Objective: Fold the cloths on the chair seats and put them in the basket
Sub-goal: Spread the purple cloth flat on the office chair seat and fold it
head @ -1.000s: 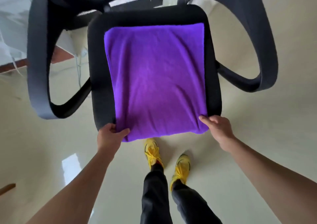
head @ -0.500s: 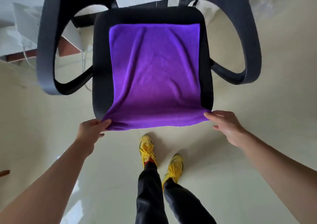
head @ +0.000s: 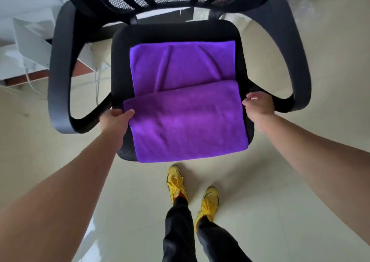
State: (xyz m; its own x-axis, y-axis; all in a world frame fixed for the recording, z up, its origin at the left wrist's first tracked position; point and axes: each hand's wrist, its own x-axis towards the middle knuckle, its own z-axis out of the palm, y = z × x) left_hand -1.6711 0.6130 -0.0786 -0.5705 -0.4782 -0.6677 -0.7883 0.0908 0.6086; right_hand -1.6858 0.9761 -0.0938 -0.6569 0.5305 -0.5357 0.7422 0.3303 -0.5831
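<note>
- Bright, soft, even light fills the scene, and colours read clearly.
- The glossy floor point(head: 280, 181) carries a pale glare patch at lower left and faint, soft shadows beside the shoes point(head: 176, 183).
- Wide-angle distortion bows the chair armrests point(head: 60, 71) and stretches the forearms point(head: 50, 211) at the frame edges.
- Slight blur softens the right hand point(head: 259, 107) and the texture of the cloth point(head: 188, 125).

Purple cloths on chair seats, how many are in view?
1. The purple fleecy cloth lies on the black office chair's seat, near part folded over itself. Others may lie outside the view.
</note>
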